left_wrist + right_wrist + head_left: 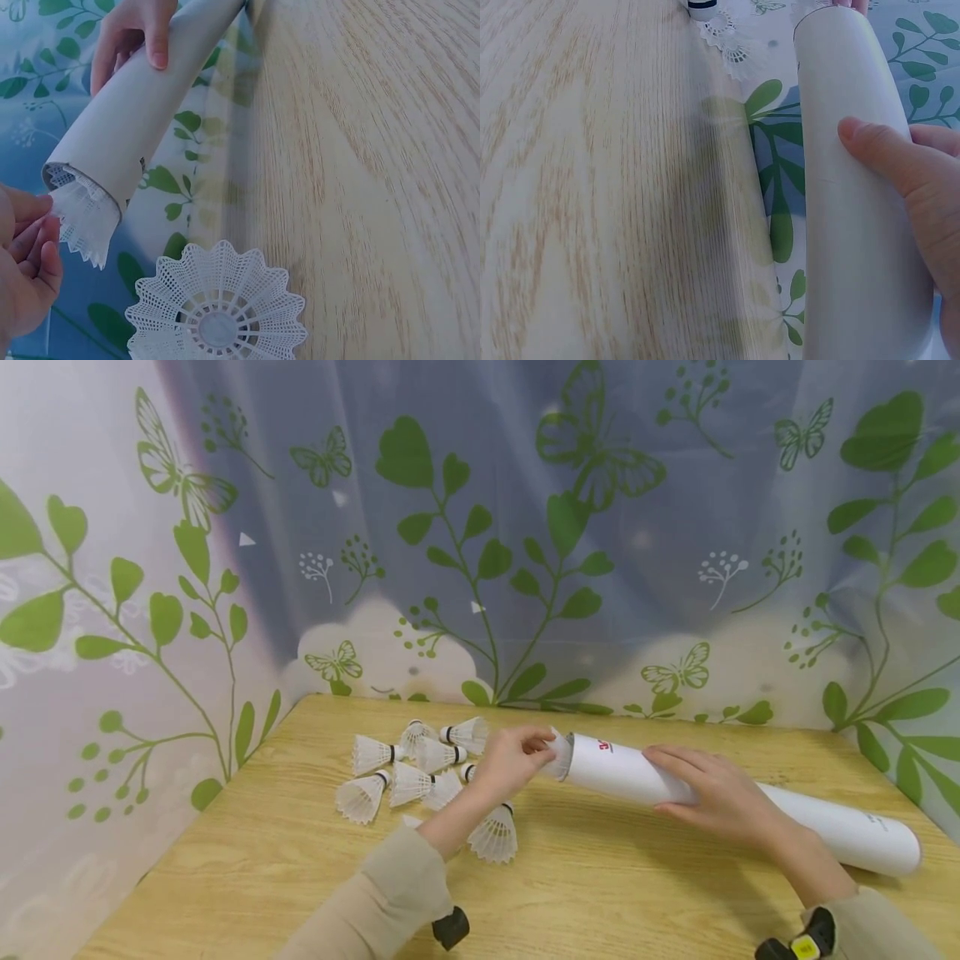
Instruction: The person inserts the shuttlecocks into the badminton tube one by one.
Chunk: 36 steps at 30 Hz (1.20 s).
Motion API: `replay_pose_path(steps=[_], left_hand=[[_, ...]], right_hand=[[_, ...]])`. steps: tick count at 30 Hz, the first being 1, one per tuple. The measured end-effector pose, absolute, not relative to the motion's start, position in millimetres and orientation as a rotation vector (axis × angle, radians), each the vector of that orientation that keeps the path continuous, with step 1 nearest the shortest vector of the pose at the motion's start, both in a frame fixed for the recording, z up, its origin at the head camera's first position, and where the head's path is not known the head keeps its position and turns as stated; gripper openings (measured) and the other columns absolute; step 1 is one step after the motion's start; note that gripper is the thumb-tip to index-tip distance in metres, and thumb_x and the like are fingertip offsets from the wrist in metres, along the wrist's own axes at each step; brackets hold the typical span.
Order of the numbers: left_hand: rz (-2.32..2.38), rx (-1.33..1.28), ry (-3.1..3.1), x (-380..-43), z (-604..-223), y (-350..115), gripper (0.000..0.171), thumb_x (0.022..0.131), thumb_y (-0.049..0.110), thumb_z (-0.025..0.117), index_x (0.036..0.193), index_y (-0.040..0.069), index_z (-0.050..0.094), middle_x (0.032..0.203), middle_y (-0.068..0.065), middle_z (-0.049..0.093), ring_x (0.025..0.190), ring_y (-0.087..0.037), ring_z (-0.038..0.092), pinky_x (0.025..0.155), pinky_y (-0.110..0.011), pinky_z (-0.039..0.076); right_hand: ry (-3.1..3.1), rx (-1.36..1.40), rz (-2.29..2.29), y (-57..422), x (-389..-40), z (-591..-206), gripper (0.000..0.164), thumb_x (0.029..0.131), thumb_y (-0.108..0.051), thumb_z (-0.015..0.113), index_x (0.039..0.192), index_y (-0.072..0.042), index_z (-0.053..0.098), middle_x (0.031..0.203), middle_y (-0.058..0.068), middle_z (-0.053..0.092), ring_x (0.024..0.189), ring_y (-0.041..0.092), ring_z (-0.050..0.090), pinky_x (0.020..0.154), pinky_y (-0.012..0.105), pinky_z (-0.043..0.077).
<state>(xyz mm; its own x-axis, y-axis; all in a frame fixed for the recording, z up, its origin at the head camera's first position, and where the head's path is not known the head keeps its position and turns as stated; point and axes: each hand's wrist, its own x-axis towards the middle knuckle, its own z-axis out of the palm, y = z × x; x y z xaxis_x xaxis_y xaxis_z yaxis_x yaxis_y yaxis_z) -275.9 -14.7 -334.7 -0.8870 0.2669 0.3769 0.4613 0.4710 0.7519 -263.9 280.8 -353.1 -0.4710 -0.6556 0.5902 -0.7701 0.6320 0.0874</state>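
A white shuttlecock [558, 758] is partly inside the near-left mouth of a long white tube [618, 770], its lacy skirt sticking out. My left hand [508, 765] pinches the rim of that skirt, seen also in the left wrist view, where the shuttlecock [84, 225] projects from the tube; its cork end is hidden inside. Around the middle of the tube my right hand [716, 789] grips with the thumb on the side facing me. The tube slants, its open end raised off the table and its far end low at the right.
Several loose shuttlecocks [411, 783] lie on the wooden table [600, 893] left of the tube, some partly behind my left forearm. One shuttlecock [217, 300] shows close up in the left wrist view. A leaf-patterned curtain [480, 527] hangs along the table's back edge.
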Motion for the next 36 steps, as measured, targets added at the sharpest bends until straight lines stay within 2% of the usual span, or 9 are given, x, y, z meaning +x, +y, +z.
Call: replay_pose_path(steps=[15,22,25,29,32,36], left_hand=[[-1.361,-0.653,-2.574,-276,-334,-9,0.021,0.084,0.003,0.065,0.104,0.004,0.069,0.084,-0.006,0.069,0.073,-0.013,0.062,0.056,-0.018,0.046],[-1.449,-0.647,-2.518,-274,-337,-5,0.022,0.083,0.000,0.066,0.105,0.001,0.068,0.084,-0.008,0.069,0.071,-0.014,0.062,0.056,-0.018,0.047],[-1.528,-0.648,-2.479,-274,-338,-3,0.024,0.083,-0.001,0.065,0.107,-0.001,0.065,0.084,-0.010,0.069,0.070,-0.014,0.062,0.055,-0.018,0.048],[-1.598,-0.646,-2.421,-275,-342,-1,0.017,0.083,-0.004,0.064,0.100,-0.004,0.065,0.084,-0.013,0.068,0.070,-0.015,0.063,0.057,-0.018,0.050],[-1.595,-0.655,-2.395,-275,-343,1,0.010,0.082,-0.006,0.064,0.092,-0.006,0.067,0.084,-0.015,0.068,0.072,-0.018,0.064,0.058,-0.017,0.051],[-1.579,-0.663,-2.401,-276,-344,3,0.008,0.082,-0.005,0.064,0.089,-0.005,0.069,0.086,-0.014,0.069,0.075,-0.018,0.066,0.060,-0.016,0.050]], right_hand=[[-2.271,1.109,0.251,282,-265,-354,0.075,0.059,-0.023,0.085,0.126,-0.008,0.055,0.119,0.011,0.059,0.101,0.030,0.058,0.075,0.050,0.048],[-2.275,1.106,0.245,282,-264,-353,0.076,0.059,-0.023,0.085,0.127,-0.008,0.055,0.119,0.011,0.059,0.101,0.030,0.058,0.075,0.050,0.048],[-2.270,1.107,0.247,282,-265,-353,0.074,0.063,-0.028,0.084,0.127,-0.008,0.055,0.119,0.011,0.059,0.101,0.030,0.058,0.075,0.049,0.048],[-2.256,1.111,0.253,282,-266,-353,0.073,0.063,-0.030,0.083,0.127,-0.008,0.055,0.119,0.011,0.059,0.101,0.030,0.058,0.075,0.050,0.048],[-2.252,1.111,0.256,281,-266,-354,0.075,0.060,-0.025,0.084,0.127,-0.009,0.055,0.119,0.011,0.059,0.101,0.030,0.058,0.075,0.050,0.048],[-2.251,1.110,0.261,280,-266,-354,0.075,0.059,-0.024,0.085,0.127,-0.008,0.055,0.119,0.012,0.059,0.100,0.030,0.058,0.074,0.050,0.048]])
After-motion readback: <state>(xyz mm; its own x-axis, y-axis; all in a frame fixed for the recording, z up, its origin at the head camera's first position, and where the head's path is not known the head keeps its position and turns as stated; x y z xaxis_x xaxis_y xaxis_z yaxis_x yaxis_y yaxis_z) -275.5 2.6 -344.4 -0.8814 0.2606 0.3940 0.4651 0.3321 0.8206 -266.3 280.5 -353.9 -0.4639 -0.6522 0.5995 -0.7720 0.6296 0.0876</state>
